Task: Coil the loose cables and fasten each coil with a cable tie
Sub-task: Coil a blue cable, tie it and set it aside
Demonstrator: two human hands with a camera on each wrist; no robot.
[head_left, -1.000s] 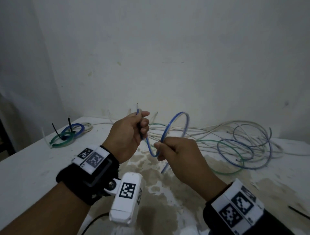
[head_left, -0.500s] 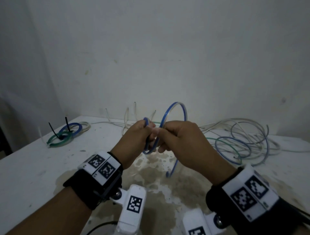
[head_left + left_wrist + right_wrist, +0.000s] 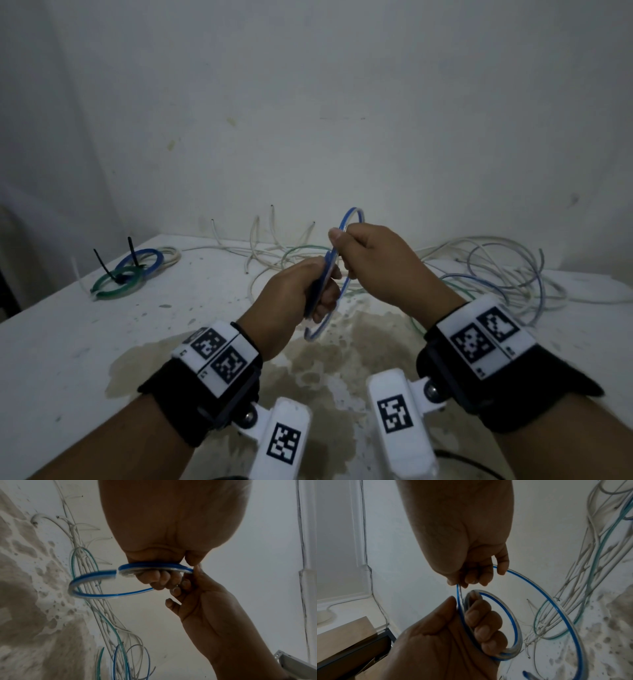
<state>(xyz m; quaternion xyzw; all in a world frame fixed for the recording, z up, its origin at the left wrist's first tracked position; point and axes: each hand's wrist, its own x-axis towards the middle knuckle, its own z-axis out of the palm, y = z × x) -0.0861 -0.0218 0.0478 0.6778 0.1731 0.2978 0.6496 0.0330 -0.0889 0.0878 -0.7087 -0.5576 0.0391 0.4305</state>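
— Cable (image 3: 343, 294), blue, sits looped above the stained worktop (image 3: 68, 342). Who holds it?
— Left hand (image 3: 291, 301) clamps its coil; right hand (image 3: 376, 260) pinches the upper loop. No containers visible.

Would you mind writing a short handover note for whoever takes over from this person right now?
Left hand: grips the stacked loops of the blue cable above the table.
Right hand: pinches the same cable's next loop, just above the left hand.
Done: finished coils with black ties lie at the far left.
Left: finish winding this blue cable and tie it, then coil and tie the loose cables piled at the far right.
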